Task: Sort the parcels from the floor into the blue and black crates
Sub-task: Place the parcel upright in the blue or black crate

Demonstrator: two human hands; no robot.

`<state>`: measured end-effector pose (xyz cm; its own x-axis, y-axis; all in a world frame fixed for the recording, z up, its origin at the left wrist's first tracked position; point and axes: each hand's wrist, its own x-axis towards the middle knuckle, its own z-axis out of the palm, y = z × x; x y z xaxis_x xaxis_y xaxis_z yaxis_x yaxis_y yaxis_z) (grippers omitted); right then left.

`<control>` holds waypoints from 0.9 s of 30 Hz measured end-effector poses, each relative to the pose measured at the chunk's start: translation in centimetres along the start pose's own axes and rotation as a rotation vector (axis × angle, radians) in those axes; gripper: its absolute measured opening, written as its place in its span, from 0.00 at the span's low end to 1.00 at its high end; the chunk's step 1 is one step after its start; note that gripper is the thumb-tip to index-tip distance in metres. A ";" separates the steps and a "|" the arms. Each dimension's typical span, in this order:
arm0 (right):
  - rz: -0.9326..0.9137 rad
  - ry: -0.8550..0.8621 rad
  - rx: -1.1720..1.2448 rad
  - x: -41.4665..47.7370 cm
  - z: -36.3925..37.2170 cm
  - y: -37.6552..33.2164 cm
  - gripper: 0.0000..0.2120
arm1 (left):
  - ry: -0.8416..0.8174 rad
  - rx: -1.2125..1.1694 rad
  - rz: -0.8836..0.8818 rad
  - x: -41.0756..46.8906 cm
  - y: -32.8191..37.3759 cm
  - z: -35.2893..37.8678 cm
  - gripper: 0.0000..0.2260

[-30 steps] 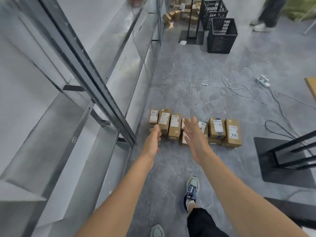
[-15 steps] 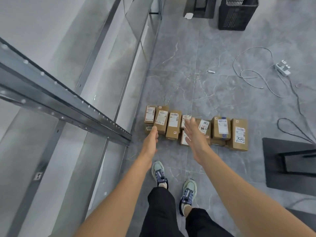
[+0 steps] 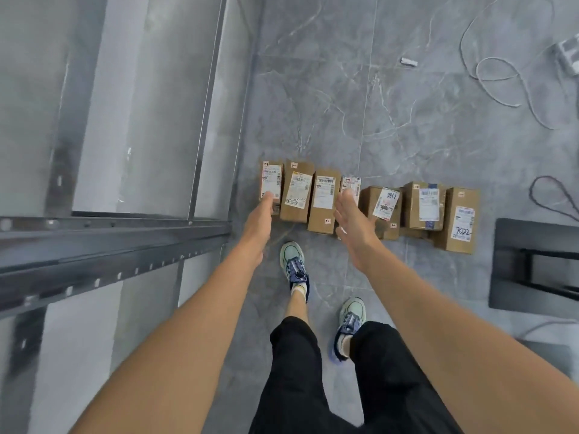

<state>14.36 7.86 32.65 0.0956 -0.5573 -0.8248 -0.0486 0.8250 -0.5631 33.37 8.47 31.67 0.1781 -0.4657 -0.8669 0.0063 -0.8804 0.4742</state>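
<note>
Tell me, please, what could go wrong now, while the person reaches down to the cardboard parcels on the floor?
1. The brown cardboard parcels stand packed side by side; lifting one with the open left hand or right hand may topple its neighbours.
2. The grey metal shelf beam juts out close on the left; bending down could bump it.
3. The loose white cable lies on the grey marbled floor, a possible trip hazard.

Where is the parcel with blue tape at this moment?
In the head view, the parcel with blue tape is second from the row's right end, right of the right hand, between the tilted-label parcel and the last parcel.
</note>
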 end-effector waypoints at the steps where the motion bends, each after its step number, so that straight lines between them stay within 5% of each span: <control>1: 0.012 0.010 -0.001 1.4 0.3 -0.1 0.38 | -0.004 0.016 -0.020 1.6 0.3 -0.4 0.30; 18: 0.199 0.069 0.012 28.1 2.2 8.0 0.36 | -0.116 0.211 -0.127 27.5 -2.1 3.7 0.29; 27: 0.190 0.074 -0.014 33.7 2.2 11.1 0.29 | -0.171 0.187 -0.120 33.7 -4.6 5.6 0.30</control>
<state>19.24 -1.52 -1.31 0.0103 -0.3979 -0.9174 -0.0722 0.9147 -0.3975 33.79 -3.73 -0.59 0.0180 -0.3511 -0.9362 -0.1676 -0.9241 0.3433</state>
